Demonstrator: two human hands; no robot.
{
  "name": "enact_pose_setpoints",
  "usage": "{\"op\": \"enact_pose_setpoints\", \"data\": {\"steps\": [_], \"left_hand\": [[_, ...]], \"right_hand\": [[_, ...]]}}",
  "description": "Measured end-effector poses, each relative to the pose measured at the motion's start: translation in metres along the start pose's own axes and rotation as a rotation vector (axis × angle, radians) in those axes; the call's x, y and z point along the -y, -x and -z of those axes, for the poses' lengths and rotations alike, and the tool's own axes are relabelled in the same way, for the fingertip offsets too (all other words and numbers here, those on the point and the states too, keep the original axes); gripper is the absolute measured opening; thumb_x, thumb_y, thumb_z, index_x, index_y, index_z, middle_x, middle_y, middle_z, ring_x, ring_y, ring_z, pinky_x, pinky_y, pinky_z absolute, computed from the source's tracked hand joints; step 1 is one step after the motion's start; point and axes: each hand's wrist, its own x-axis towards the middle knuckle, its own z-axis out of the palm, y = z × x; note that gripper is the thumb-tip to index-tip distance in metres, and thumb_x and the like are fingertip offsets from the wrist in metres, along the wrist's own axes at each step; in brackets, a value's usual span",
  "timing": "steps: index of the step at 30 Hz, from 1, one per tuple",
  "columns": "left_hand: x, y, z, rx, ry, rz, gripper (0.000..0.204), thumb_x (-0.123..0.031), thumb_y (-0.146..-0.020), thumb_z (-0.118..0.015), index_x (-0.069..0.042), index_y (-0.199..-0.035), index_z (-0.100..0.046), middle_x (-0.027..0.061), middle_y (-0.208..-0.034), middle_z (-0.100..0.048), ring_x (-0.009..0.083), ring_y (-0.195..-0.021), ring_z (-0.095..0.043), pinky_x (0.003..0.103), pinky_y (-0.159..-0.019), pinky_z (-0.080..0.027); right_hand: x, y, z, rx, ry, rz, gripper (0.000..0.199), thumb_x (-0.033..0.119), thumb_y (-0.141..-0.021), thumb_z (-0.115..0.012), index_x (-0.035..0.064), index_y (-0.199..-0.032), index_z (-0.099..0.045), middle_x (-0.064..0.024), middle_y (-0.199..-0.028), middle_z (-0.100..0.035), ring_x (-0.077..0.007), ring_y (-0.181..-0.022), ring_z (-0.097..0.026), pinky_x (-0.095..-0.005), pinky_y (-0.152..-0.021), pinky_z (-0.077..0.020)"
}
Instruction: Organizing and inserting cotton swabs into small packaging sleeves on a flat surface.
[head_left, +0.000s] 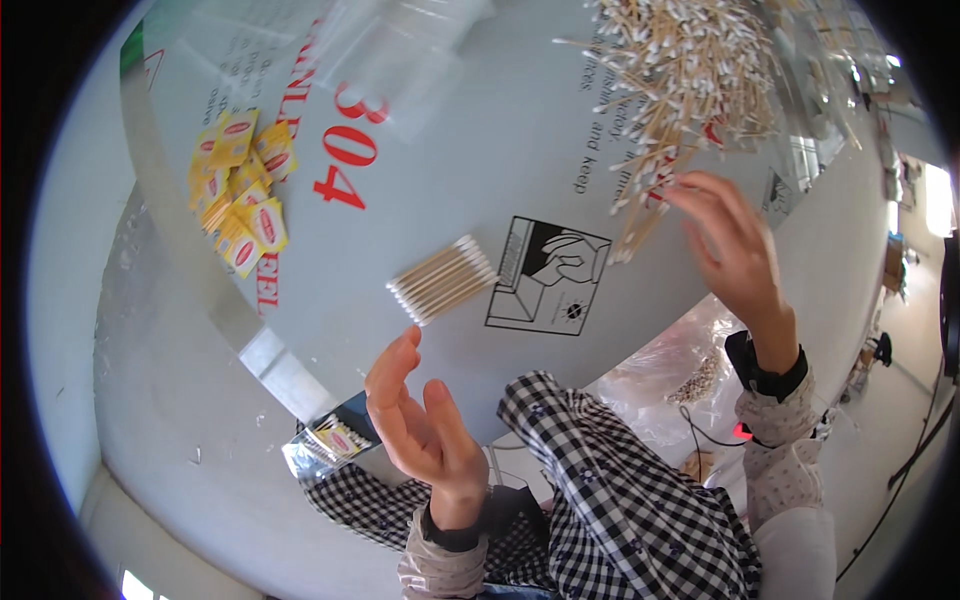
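Note:
A neat row of cotton swabs (pixel 442 280) lies side by side on the grey, printed tabletop (pixel 430 190). My left hand (pixel 425 420) is at the table's near edge, its fingers apart and nothing in it. One fingertip comes close to the row's lower end. Over to the right, my right hand (pixel 728 240) reaches toward the near end of a big loose heap of cotton swabs (pixel 690 75). Its fingertips are at a few stray swabs, with the thumb spread away from them; no swab shows in its grasp.
Small yellow printed packets (pixel 240 190) lie piled at the left. Clear plastic bags (pixel 410 50) spread over the far side. Below the near left edge, a clear bag (pixel 335 438) holds swabs and a yellow packet. A large clear bag (pixel 690 370) with swabs is below the right edge.

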Motion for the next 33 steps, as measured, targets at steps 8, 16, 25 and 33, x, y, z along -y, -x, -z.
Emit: {"op": "enact_pose_setpoints", "data": {"steps": [8,16,25,33], "left_hand": [[-0.006,-0.006,-0.014,0.097,-0.034,-0.062,0.031,0.01,-0.089,-0.051,0.006,-0.119,-0.054,0.0196,-0.115,-0.062,0.0266,-0.102,-0.06,0.037,-0.087,-0.049],[-0.012,-0.019,-0.017,0.214,-0.122,-0.069,0.025,0.012,-0.085,-0.056,0.005,-0.107,-0.063,0.0163,-0.107,-0.067,0.0268,-0.096,-0.063,0.035,-0.084,-0.05],[-0.011,-0.005,-0.033,0.423,-0.413,-0.225,0.028,0.003,-0.074,-0.077,-0.003,-0.1,-0.069,0.0105,-0.111,-0.067,0.0292,-0.1,-0.062,0.037,-0.085,-0.05],[0.001,-0.004,-0.034,0.376,-0.463,-0.264,0.027,0.002,-0.072,-0.081,-0.003,-0.095,-0.068,0.0105,-0.111,-0.067,0.0293,-0.099,-0.061,0.038,-0.084,-0.05]], "right_hand": [[-0.007,-0.031,-0.004,-0.012,0.126,0.247,0.04,0.002,-0.077,-0.065,0.0076,-0.117,-0.069,-0.0056,-0.117,-0.064,-0.0224,-0.092,-0.063,-0.0341,-0.077,-0.0541],[-0.011,-0.033,-0.021,-0.037,0.026,0.377,0.03,0.006,-0.071,-0.068,0.0036,-0.1,-0.071,-0.0031,-0.097,-0.065,-0.0207,-0.088,-0.062,-0.0331,-0.073,-0.053],[0.061,0.001,-0.057,-0.013,-0.239,0.378,0.026,0.01,-0.07,-0.069,-0.0002,-0.095,-0.068,-0.0049,-0.095,-0.061,-0.0204,-0.091,-0.062,-0.0325,-0.076,-0.053],[0.042,-0.002,-0.037,-0.012,-0.215,0.193,0.031,0.006,-0.076,-0.068,0.004,-0.108,-0.066,-0.0073,-0.108,-0.062,-0.0263,-0.098,-0.063,-0.0392,-0.078,-0.0529]]}}
